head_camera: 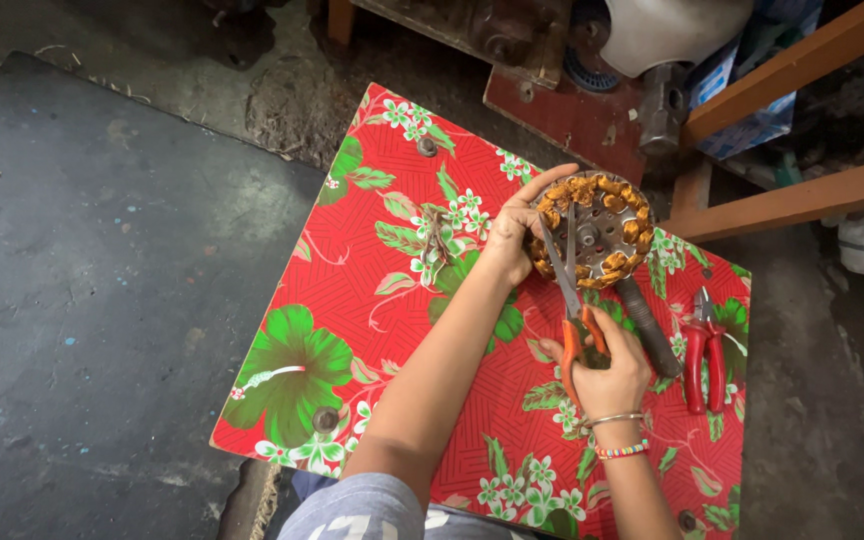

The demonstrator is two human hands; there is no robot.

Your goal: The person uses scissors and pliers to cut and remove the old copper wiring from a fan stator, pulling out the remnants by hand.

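A round metal stator (593,229) ringed with several orange-brown copper coils lies on a low table covered with a red flowered cloth (392,300). My left hand (515,232) grips the stator's left rim and holds it steady. My right hand (604,372) holds orange-handled scissors (570,300). Their long blades are parted and point up over the stator's centre.
Red-handled pliers (704,350) lie on the cloth at the right. A dark handle (649,325) lies between the pliers and my right hand. A small bundle of wire (435,240) sits left of the stator. Wooden beams (802,198), a hammer head (662,108) and clutter stand behind the table.
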